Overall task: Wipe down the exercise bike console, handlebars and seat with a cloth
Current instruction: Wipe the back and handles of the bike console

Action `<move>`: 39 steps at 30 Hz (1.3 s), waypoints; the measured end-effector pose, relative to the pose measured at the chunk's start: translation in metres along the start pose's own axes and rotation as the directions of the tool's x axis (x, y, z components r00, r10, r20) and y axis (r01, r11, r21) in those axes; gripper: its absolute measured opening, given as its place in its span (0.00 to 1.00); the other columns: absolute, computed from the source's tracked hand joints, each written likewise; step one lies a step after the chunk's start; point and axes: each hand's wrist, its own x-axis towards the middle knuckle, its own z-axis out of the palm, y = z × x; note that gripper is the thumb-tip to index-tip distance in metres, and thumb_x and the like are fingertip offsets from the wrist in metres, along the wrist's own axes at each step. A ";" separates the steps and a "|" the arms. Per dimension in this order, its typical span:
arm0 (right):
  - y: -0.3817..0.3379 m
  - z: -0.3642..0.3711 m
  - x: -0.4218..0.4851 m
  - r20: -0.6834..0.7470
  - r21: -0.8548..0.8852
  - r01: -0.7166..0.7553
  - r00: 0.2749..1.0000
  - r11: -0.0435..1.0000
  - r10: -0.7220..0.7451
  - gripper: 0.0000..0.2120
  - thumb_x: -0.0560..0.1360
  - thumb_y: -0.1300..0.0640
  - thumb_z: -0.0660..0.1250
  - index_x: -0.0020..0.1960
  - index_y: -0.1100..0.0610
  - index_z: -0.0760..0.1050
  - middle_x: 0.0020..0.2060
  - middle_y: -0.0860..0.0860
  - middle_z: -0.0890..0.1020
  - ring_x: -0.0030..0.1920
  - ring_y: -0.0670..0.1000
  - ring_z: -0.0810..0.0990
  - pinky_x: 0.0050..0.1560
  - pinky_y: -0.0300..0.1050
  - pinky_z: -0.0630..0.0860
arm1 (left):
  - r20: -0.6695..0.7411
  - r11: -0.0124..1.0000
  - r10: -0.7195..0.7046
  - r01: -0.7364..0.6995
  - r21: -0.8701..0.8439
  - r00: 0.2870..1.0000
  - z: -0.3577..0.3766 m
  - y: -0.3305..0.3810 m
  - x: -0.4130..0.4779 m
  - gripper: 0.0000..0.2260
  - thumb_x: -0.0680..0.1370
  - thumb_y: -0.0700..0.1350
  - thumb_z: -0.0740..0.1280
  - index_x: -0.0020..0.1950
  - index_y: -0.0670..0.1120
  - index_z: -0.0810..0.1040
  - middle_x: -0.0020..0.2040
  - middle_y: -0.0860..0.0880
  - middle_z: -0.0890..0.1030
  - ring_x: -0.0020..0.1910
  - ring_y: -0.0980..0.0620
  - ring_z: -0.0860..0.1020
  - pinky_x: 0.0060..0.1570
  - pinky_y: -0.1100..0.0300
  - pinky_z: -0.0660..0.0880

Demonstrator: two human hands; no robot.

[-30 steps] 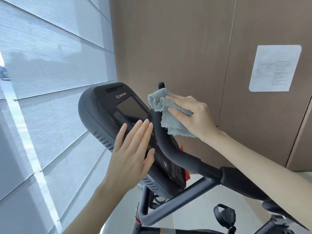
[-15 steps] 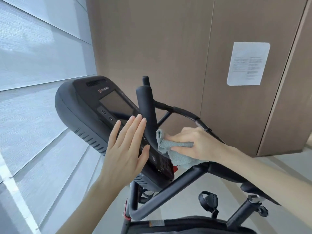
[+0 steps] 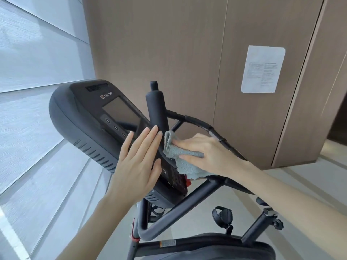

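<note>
Up at the front of the exercise bike, the person's right hand (image 3: pixel 206 152) grips a grey-blue cloth (image 3: pixel 187 169), a fold of it caught between the fingers, and presses it against the black handlebar (image 3: pixel 156 109) where the bar bends up into its upright grip. At nine o'clock from it, the left hand (image 3: pixel 139 166) lies flat on the lower face of the console (image 3: pixel 84 117), its fingers straight and together. The two hands are near each other but apart, with the bar between them. The console tilts up toward ten o'clock, its screen dark. At six o'clock the front of the seat (image 3: pixel 216 246) shows at the bottom edge, with a strapped pedal (image 3: pixel 222 215) at five o'clock. Beyond stands a brown panelled wall (image 3: pixel 169 44), with a sheet of paper (image 3: pixel 262 69) stuck on it at two o'clock and a pale window blind (image 3: pixel 37 72) at nine.
</note>
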 end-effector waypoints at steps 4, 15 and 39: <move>0.007 -0.010 -0.025 0.119 -0.073 -0.011 0.993 0.997 0.020 0.19 0.76 0.57 0.67 0.66 0.51 0.73 0.55 0.46 0.82 0.44 0.52 0.74 0.49 0.50 0.77 | 0.008 0.999 -0.006 0.006 -0.036 1.000 -0.001 0.001 0.000 0.24 0.78 0.44 0.55 0.73 0.40 0.64 0.74 0.44 0.64 0.74 0.46 0.61 0.72 0.42 0.55; -0.029 -0.045 -0.005 0.161 -0.380 0.253 0.965 0.890 -0.206 0.17 0.72 0.61 0.70 0.60 0.54 0.79 0.52 0.53 0.82 0.43 0.55 0.77 0.48 0.47 0.74 | 0.016 0.997 0.024 -0.023 -0.068 1.000 -0.003 -0.005 -0.001 0.23 0.78 0.44 0.53 0.73 0.40 0.65 0.74 0.44 0.64 0.74 0.46 0.61 0.72 0.41 0.55; 0.042 -0.028 0.020 0.140 0.373 -0.093 0.989 0.923 0.043 0.15 0.74 0.60 0.69 0.60 0.52 0.78 0.54 0.46 0.80 0.56 0.39 0.76 0.60 0.32 0.68 | 0.026 0.983 -0.185 0.185 0.019 0.982 -0.008 0.047 -0.010 0.25 0.75 0.40 0.54 0.73 0.38 0.63 0.74 0.43 0.64 0.74 0.46 0.61 0.73 0.45 0.53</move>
